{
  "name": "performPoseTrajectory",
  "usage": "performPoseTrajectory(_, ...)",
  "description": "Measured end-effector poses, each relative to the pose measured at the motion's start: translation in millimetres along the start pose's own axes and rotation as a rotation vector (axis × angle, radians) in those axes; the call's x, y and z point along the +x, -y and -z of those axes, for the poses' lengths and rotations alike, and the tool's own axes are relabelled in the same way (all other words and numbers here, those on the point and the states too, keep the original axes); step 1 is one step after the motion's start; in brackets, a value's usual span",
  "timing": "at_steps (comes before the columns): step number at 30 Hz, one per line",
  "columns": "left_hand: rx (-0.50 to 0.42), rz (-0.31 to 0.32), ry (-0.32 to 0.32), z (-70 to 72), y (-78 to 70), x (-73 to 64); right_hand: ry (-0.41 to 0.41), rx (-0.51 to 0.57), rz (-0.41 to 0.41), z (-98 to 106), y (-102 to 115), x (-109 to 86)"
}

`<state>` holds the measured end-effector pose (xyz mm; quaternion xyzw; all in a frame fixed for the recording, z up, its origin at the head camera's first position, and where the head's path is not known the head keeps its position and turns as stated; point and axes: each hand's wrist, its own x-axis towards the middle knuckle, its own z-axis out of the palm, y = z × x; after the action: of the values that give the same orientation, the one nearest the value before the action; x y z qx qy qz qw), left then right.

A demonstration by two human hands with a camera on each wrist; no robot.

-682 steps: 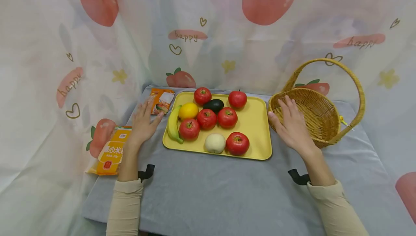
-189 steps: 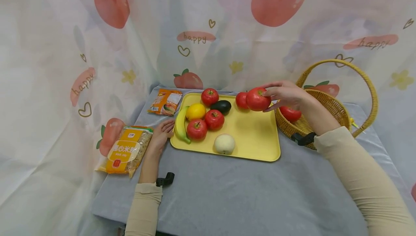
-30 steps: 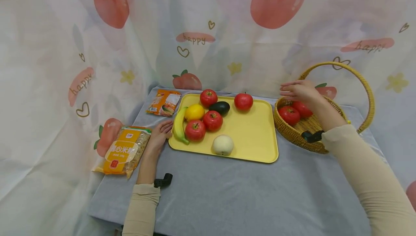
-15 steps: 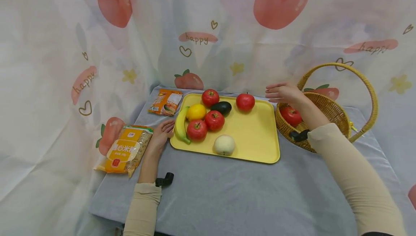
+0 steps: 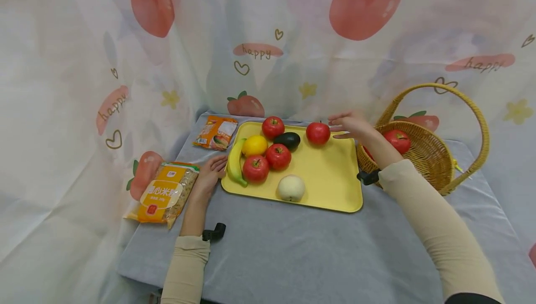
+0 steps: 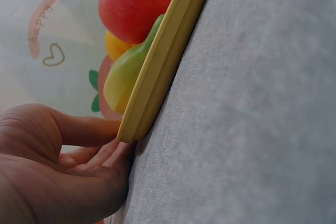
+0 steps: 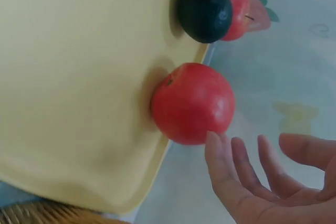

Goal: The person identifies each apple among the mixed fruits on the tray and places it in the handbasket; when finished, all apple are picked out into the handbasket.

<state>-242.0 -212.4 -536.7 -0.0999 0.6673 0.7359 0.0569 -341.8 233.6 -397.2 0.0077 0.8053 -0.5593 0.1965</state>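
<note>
My left hand (image 5: 211, 173) holds the left rim of the yellow tray (image 5: 326, 187), thumb against its edge in the left wrist view. Beside a red apple (image 5: 318, 133) at the tray's back right, my right hand (image 5: 353, 126) has its fingers spread and nothing in them. In the right wrist view a fingertip is right at that apple (image 7: 193, 103). Also on the tray are a banana (image 5: 235, 163), a lemon (image 5: 254, 146), a dark avocado (image 5: 287, 140), a pale round pear (image 5: 291, 188) and 3 more red apples (image 5: 256, 169).
At the right stands a wicker basket (image 5: 433, 155) with a tall handle; a red apple (image 5: 397, 141) shows inside, another is mostly behind the right arm. Left of the tray lie an orange packet (image 5: 215, 132) and a bag of grain (image 5: 165, 194). A printed curtain (image 5: 293, 69) hangs behind.
The apple once in my right hand now lies in the basket with an earlier one. Over the last second the right hand has moved left from the basket to the back-right apple. The left hand stays.
</note>
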Motion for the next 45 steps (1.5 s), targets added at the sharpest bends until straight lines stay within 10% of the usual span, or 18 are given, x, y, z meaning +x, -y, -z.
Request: performPoseTrajectory(45, 0.039, 0.010, -0.005, 0.2, 0.1, -0.4, -0.005, 0.031, -0.084, -36, -41, 27.1)
